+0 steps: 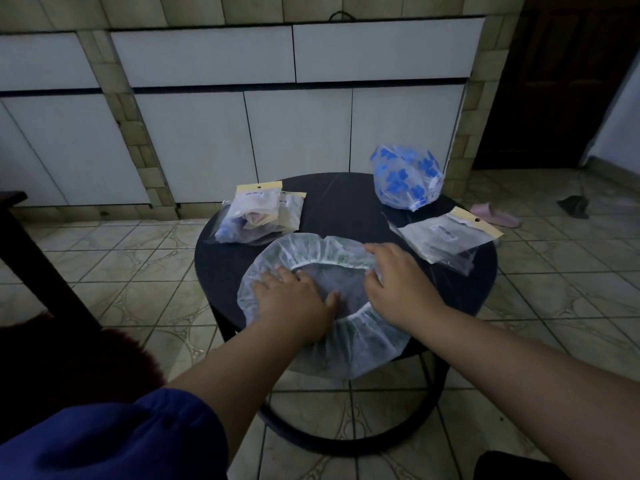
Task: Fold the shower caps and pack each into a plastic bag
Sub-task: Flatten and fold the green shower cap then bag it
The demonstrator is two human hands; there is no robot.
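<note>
Dim room. Tiled floor [114,258], white cabinet doors [298,133] in a tiled wall, dark doorway [554,81] right, round black tabletop [346,202].
</note>
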